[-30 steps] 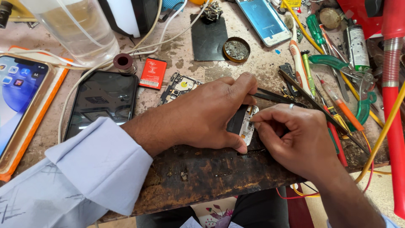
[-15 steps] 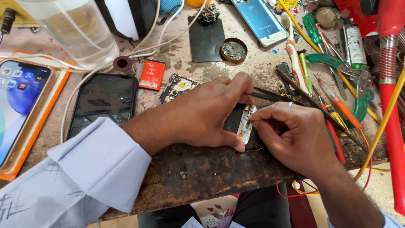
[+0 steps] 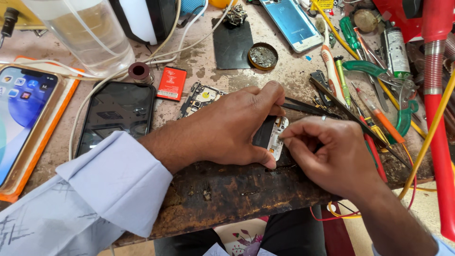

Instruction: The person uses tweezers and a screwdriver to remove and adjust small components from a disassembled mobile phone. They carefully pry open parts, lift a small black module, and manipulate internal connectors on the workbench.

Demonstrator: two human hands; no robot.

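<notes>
Light, stiff, fragile phone frame pinned edgewise on worktop by closed left hand; right hand pinched at its edge; best held by rims.

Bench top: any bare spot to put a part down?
Bare patches: between the red battery and black mat, and the worn front edge of the bench below the left hand. The right side is crowded with screwdrivers.
</notes>
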